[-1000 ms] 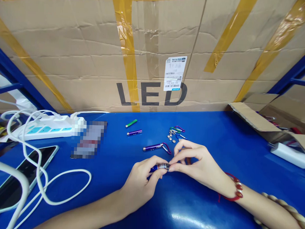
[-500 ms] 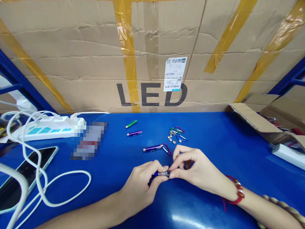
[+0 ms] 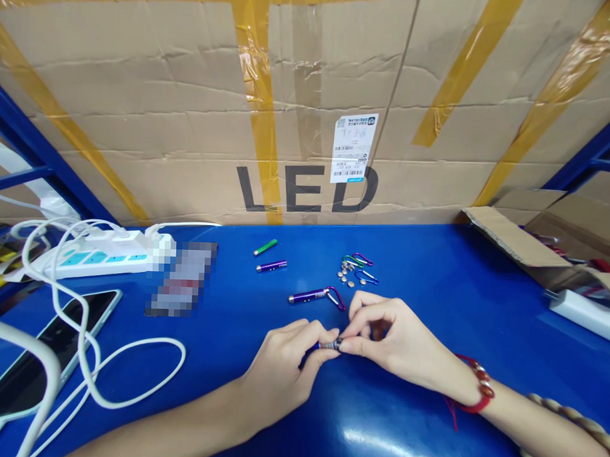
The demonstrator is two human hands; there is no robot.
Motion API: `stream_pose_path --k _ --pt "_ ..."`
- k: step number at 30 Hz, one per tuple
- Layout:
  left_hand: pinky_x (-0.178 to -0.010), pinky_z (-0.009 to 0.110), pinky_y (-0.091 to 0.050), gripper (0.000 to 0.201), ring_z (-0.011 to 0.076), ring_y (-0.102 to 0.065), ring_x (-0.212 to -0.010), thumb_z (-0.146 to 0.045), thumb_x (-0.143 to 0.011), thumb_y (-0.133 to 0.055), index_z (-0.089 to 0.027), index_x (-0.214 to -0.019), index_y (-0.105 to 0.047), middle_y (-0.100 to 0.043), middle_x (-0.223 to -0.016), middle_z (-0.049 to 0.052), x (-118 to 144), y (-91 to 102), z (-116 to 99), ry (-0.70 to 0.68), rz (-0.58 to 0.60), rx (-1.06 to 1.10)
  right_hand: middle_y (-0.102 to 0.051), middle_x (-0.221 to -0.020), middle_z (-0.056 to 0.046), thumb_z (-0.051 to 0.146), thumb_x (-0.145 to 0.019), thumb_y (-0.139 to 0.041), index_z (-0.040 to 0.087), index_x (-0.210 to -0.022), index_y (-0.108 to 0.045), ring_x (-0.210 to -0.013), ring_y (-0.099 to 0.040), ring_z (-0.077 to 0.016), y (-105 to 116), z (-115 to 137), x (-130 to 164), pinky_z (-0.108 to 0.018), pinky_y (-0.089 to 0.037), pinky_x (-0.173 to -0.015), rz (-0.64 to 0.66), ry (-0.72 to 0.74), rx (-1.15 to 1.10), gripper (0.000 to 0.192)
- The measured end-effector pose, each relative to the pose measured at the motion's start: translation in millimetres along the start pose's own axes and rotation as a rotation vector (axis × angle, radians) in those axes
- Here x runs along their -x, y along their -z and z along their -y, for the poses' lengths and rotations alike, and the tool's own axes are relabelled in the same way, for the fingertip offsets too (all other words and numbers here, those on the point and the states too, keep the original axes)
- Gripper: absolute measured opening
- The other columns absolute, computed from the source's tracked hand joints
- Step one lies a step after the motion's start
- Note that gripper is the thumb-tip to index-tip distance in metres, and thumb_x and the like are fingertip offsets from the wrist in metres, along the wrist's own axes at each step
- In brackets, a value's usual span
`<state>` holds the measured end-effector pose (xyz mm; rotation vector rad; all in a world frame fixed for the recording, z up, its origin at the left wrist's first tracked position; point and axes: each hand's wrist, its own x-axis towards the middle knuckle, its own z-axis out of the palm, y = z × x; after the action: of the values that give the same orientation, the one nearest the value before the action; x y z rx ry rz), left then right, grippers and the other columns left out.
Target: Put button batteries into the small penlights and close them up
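Note:
Between my two hands is a small blue keychain flashlight, lying roughly level just above the blue table. The thumb and fingers of my left hand are closed around its body. At its right end, my right hand pinches the tip, and the fingertips hide what is there. Just beyond the hands lies a purple flashlight with a carabiner clip attached. Farther back are another purple flashlight and a green tube. Several button cells lie beside loose carabiner clips.
On the left are a white power strip, looping white cables, a phone and a blurred-out flat item. A large cardboard box stands behind. To the right are an open carton and a white adapter.
The view has shifted very slightly. Both hands keep their hold on the blue flashlight, with little visible movement of the fingers.

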<state>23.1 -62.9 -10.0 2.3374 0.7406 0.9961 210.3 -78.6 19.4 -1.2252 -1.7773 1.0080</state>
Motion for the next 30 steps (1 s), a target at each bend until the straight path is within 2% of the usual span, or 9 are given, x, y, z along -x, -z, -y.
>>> stream_pose_path --k 8,15,21,27,30 --pt "-0.067 0.019 -0.046 0.004 0.0116 -0.062 -0.076 -0.014 -0.086 -0.051 -0.016 -0.082 -0.051 -0.064 -0.078 0.0 0 -0.6 1 -0.032 -0.021 -0.022 -0.05 -0.069 -0.002 0.03 -0.068 -0.072 0.015 -0.067 -0.069 -0.057 -0.045 -0.0055 0 -3 -1 -0.017 -0.036 -0.05 -0.001 -0.011 -0.008 0.015" --pt "-0.067 0.013 -0.047 0.003 0.0086 -0.063 -0.083 -0.017 -0.084 -0.055 -0.018 -0.082 -0.053 -0.066 -0.087 -0.003 -1 -1.0 4 0.073 -0.012 0.034 -0.052 -0.07 -0.003 0.037 -0.073 -0.067 0.016 -0.069 -0.071 -0.06 -0.047 -0.0063 1 -5 -2 -0.017 -0.036 -0.05 -0.023 0.009 0.059 0.021" --pt "-0.068 0.011 -0.046 0.003 0.0053 -0.063 -0.077 -0.019 -0.083 -0.057 -0.018 -0.084 -0.054 -0.067 -0.09 -0.005 -4 -1.4 3 0.113 -0.024 0.049 -0.054 -0.073 -0.004 0.039 -0.074 -0.066 0.015 -0.07 -0.071 -0.055 -0.045 -0.005 3 -3 -3 -0.018 -0.035 -0.046 -0.026 0.029 0.074 0.025" --pt "-0.072 0.012 -0.044 0.009 0.0048 -0.06 -0.075 -0.019 -0.084 -0.055 -0.02 -0.093 -0.057 -0.065 -0.085 -0.006 -5 1.6 1 0.106 0.051 0.068 -0.053 -0.07 -0.003 0.037 -0.072 -0.068 0.016 -0.068 -0.07 -0.06 -0.047 -0.0066 6 -6 -4 -0.017 -0.036 -0.05 0.005 0.048 0.067 0.021" --pt "-0.071 0.014 -0.044 0.005 0.0061 -0.06 -0.077 -0.021 -0.086 -0.052 -0.02 -0.09 -0.054 -0.064 -0.09 -0.004 -5 2.7 0 0.163 0.117 0.119 -0.054 -0.073 -0.003 0.035 -0.072 -0.069 0.016 -0.07 -0.069 -0.06 -0.047 -0.006 7 -11 -6 -0.017 -0.037 -0.052 0.039 0.041 0.059 0.019"
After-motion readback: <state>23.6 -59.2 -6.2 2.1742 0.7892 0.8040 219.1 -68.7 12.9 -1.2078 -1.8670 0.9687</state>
